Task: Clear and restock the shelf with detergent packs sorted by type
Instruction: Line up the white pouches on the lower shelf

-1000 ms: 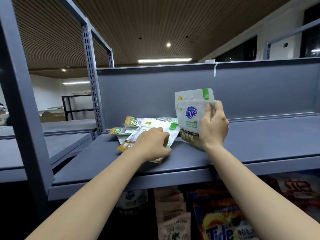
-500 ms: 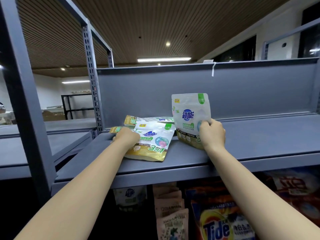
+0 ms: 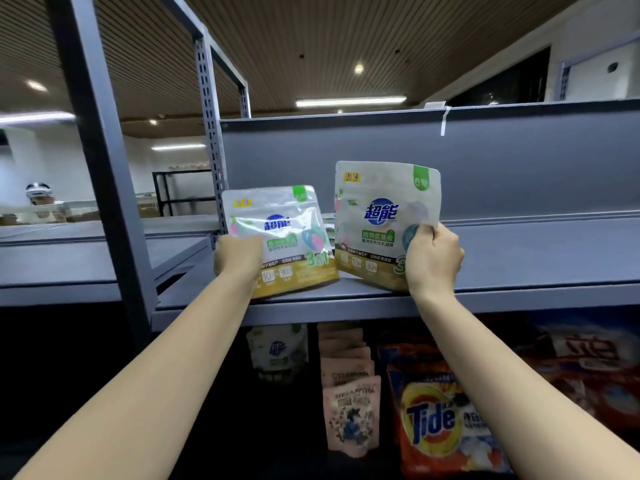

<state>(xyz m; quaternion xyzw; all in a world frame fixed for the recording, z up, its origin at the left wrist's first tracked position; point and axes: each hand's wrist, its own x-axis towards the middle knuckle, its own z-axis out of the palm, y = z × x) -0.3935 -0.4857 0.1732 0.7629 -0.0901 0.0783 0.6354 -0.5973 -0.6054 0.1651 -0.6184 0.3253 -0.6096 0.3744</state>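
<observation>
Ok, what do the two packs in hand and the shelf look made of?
Left pack and right pack: apparently flexible plastic film pouches, glossy; they show glare and soft wrinkles, and the right hand dents its pack. Shelf: probably painted metal, matte grey; thin flat edge, perforated upright.

The two detergent pouches, left (image 3: 287, 233) and right (image 3: 381, 220), are white with a gold lower band, a blue logo and a green corner tab. The shelf (image 3: 519, 258) is matte grey-blue. At the lower right, the Tide bag (image 3: 446, 420) is orange with a yellow roundel; beside it, the pale pink pouches (image 3: 351, 414) carry a blue floral print.
</observation>
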